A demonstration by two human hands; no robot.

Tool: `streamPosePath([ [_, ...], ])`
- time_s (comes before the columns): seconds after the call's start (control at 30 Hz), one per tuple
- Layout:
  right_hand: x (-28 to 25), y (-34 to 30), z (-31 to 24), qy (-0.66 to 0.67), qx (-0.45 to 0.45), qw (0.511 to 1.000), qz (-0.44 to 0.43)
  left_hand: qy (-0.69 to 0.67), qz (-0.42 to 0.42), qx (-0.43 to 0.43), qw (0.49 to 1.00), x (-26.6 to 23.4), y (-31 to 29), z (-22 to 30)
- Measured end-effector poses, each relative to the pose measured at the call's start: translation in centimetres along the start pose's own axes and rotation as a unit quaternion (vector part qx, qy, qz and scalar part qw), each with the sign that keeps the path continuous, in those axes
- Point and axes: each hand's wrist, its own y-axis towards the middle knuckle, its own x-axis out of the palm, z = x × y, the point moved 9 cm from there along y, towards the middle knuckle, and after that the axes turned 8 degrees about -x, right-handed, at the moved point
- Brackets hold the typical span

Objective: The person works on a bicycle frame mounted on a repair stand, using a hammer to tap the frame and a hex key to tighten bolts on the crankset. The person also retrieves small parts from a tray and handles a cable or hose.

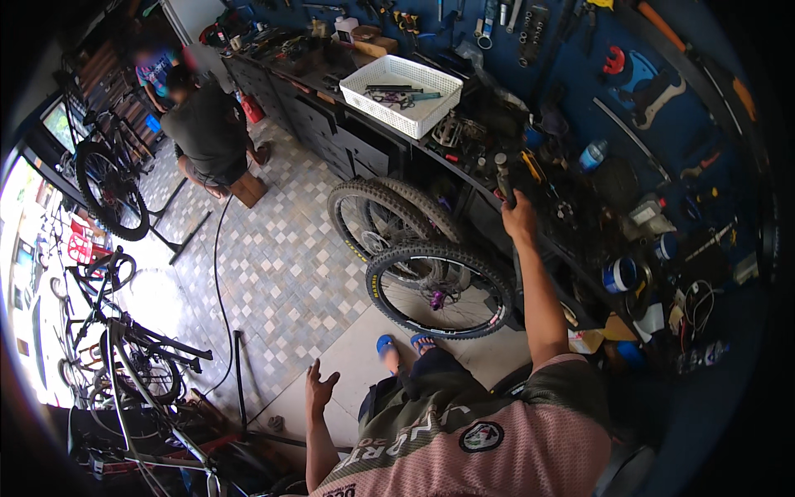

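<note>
My right hand (519, 219) reaches out over the workbench (464, 170), its fingers wrapped round the dark handle of a hammer-like tool (503, 170). The tool's greyish head points up and away from me; its exact kind is hard to make out. My left hand (320, 388) is in the air over the floor at the lower middle, fingers apart and holding nothing. Just left of my right forearm, a bicycle wheel (374, 286) with a knobby tyre and purple hub leans with other wheels (339, 207) against the bench.
A white plastic basket (402, 124) with a few parts stands on the cluttered bench. Tools hang on the blue wall (563, 74). Bicycle frames (132, 373) crowd the left. A seated person (207, 132) and another person (153, 70) are farther off. A black cable (219, 290) crosses the tiles.
</note>
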Motion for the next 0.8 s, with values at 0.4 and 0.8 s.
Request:
streamPosePath([
  [0.4, 2.8, 16.2, 4.0, -0.167, 0.016, 0.983, -0.072, -0.035, 0.033, -0.145, 0.988, 7.2, -9.2, -1.5],
  [0.8, 7.2, 7.6, -7.1, -0.091, -0.354, 0.926, 0.090, -0.026, 0.125, -0.133, 0.983, 7.3, -11.5, -2.2],
])
